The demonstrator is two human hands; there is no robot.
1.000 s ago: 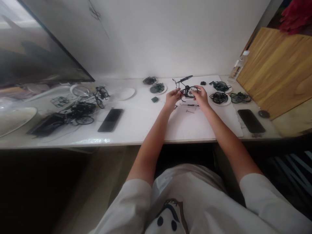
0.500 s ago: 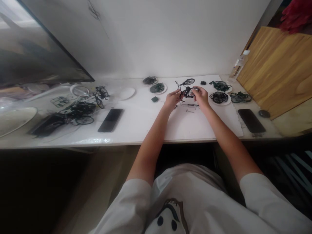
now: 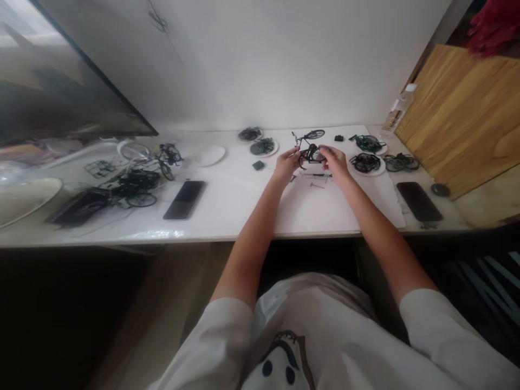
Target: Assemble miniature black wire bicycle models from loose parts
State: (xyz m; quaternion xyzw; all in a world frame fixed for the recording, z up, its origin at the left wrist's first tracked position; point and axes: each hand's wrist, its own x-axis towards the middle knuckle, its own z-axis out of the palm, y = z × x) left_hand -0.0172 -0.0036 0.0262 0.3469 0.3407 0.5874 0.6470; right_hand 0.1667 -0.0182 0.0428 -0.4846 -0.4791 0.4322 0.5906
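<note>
A black miniature bicycle (image 3: 312, 149) is held between my two hands over the white sheet, one spoked wheel pointing toward the wall. My left hand (image 3: 286, 164) pinches its left side with closed fingers. On the other side, my right hand (image 3: 335, 162) grips near the second wheel, its fingertips partly covering that wheel. Beneath the hands lie small thin tools and rods (image 3: 317, 186). Just beyond my right hand sits a small black block (image 3: 338, 138). A green block (image 3: 258, 165) rests to the left of my left hand.
Plates with dark bicycle parts (image 3: 368, 163) stand right, others (image 3: 263, 146) back left. Assembled miniature bicycles (image 3: 140, 187) crowd the table's left. Phones (image 3: 184, 200) (image 3: 419, 201) lie on both sides. A bottle (image 3: 399, 110) stands by a wooden panel (image 3: 463, 114).
My right fingers have shifted slightly over the wheel, covering more of it. The bicycle has barely moved, and both hands still hold it.
</note>
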